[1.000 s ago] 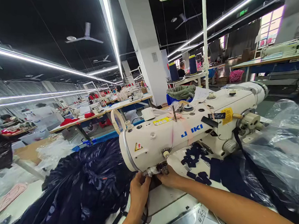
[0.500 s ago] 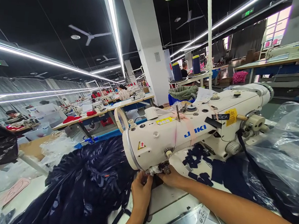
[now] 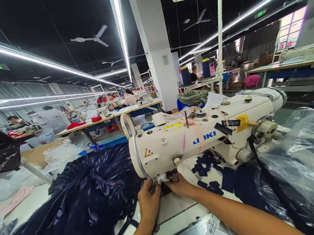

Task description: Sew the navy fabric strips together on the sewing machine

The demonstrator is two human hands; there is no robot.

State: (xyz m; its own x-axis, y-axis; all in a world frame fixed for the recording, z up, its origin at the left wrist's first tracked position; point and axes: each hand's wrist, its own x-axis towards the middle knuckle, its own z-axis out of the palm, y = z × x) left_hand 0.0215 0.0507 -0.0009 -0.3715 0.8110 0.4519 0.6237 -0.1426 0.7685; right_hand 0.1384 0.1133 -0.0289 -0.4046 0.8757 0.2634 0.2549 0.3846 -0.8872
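Note:
A white sewing machine (image 3: 168,142) lies across the middle, its rounded head end toward me. Below that end, my left hand (image 3: 149,201) is closed, thumb and fingers pinched on a bit of dark navy fabric (image 3: 155,218) near the needle area. My right hand (image 3: 180,186) reaches in under the machine arm from the right; its fingertips are hidden behind the machine's parts. A large gathered heap of navy garments (image 3: 91,188) lies left of my left hand, with thin straps (image 3: 125,229) trailing beside my wrist. The needle itself is hidden.
Small navy fabric pieces (image 3: 206,165) lie behind my right forearm. Clear plastic (image 3: 296,143) bulges at the right. A shiny metal plate (image 3: 191,232) with labels (image 3: 215,227) sits at the front. Thread cones (image 3: 205,69) stand behind; other people work at distant tables.
Both hands stay almost in place beneath the machine head. My left hand shifts very slightly to the right.

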